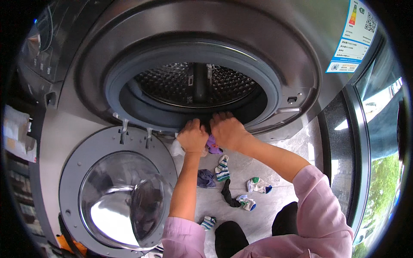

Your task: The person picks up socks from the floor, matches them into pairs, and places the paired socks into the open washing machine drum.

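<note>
Both hands are at the lower lip of the rubber door seal (145,121) of a front-loading washing machine. My left hand (193,136) is curled at the seal, its fingertips hidden; whether it grips the rubber I cannot tell. My right hand (227,131) lies just right of it, fingers bent over the seal's edge. Below and between them show a purple cloth item (213,145) and, at the left, a white cloth item (176,148), both partly covered by the hands. Above, the metal drum (226,80) is visible through the opening.
The round glass door (119,193) hangs wide at the left. On the grey tiled floor lie a striped sock (222,169), a dark blue cloth (206,178), a black sock (228,195) and several more socks. A window (380,187) borders the right.
</note>
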Tool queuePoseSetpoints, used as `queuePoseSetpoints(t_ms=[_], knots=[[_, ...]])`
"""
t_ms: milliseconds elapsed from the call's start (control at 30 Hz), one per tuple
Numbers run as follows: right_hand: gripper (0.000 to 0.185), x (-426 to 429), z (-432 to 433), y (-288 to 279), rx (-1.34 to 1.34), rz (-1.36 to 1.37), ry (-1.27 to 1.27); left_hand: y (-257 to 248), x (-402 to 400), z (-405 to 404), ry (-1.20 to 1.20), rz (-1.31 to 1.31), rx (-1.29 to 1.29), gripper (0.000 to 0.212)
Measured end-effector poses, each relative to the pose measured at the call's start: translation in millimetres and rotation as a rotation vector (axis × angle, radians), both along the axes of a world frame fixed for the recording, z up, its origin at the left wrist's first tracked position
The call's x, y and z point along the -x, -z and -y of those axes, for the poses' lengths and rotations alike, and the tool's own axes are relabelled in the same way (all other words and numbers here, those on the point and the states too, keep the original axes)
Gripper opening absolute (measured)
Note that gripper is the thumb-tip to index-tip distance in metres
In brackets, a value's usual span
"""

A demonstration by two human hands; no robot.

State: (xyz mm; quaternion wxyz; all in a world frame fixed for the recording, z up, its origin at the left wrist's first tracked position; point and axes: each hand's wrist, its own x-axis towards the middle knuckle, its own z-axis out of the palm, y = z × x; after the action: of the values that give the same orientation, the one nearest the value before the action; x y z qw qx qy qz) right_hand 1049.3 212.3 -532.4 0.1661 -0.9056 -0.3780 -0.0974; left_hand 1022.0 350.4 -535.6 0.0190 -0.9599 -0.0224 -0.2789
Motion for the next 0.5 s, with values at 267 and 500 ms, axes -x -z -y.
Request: queuePoseSetpoints(t_ms=[267, 500], knots=[[0.025, -23.7, -33.3, -17.1, -0.249, -0.257, 0.029, 1.3, -1.9, 0.5, 0.034, 0.087, 0.089, 0.012], [0.02, -60.0, -83.7, -9.0, -0.492, -0.332, 0.141, 7.3, -2.6, -3.5, 0.023, 0.116, 0.042, 0.015]])
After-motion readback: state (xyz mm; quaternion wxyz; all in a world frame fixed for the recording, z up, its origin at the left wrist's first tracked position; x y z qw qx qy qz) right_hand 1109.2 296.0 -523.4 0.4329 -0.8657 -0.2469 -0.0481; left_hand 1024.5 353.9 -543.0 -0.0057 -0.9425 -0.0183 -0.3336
